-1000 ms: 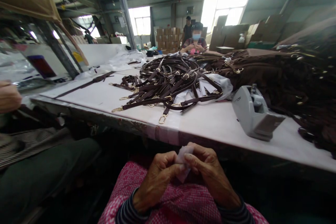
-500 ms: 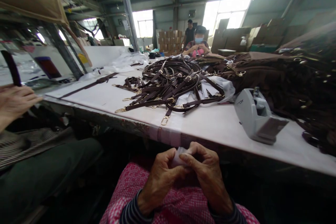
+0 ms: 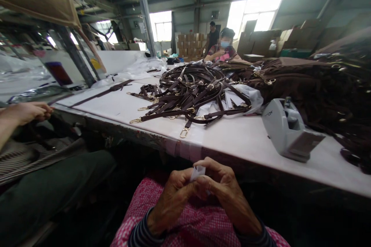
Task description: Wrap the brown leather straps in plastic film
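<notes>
Above my lap, just in front of the table edge, both hands meet on a small whitish, semi-transparent piece (image 3: 198, 172) that looks like thin plastic or paper. My left hand (image 3: 176, 197) is closed on its left side. The thumb and fingers of my right hand (image 3: 224, 185) pinch it from the right. Most of the piece is hidden by my fingers. Past my hands, a heap of dark brown straps (image 3: 188, 92) with gold-coloured clasps lies on the white table (image 3: 162, 133). One gold clasp (image 3: 184, 132) lies near the front edge.
A grey tape dispenser (image 3: 285, 127) stands on the right, beside a pile of brown bags (image 3: 307, 85). Clear plastic (image 3: 139, 65) covers the far left of the table. A co-worker's hand (image 3: 31, 112) is at the left edge. Another person (image 3: 224, 48) sits across the table.
My fingers have shifted on the whitish piece, and its visible part is now narrower. The co-worker's hand at left has moved, and the dark strap upright in it is gone from view.
</notes>
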